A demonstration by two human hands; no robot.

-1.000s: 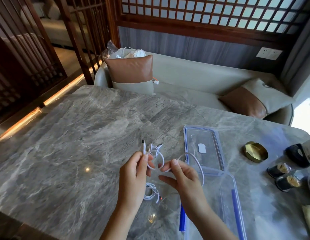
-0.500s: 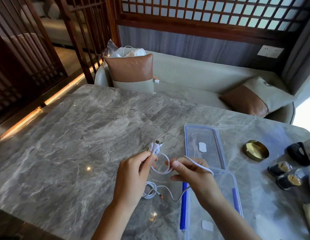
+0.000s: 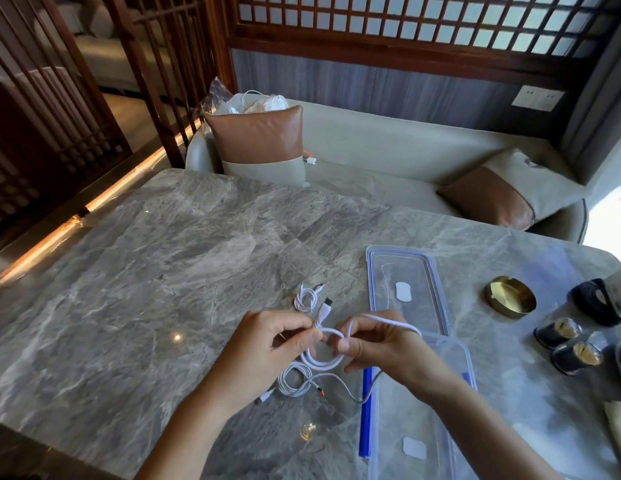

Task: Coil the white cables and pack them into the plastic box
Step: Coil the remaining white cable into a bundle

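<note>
The hands have moved closer together, and the loop of the white cable (image 3: 322, 364) now hangs lower between them. The left hand (image 3: 267, 344) pinches the cable just under its plug, which points up. The right hand (image 3: 378, 342) pinches the loop's other side, and the cable runs over its fingers. The clear plastic box (image 3: 395, 420) sits under the right arm, with its lid (image 3: 423, 282) just behind. Two coiled cables lie on the table (image 3: 146, 289): a small coil (image 3: 305, 300) past the hands and a bigger coil (image 3: 295, 380) under them.

white cable (image 3: 321, 362), grey veined marble table (image 3: 163, 271), blue-edged clear box (image 3: 366, 410)
</note>
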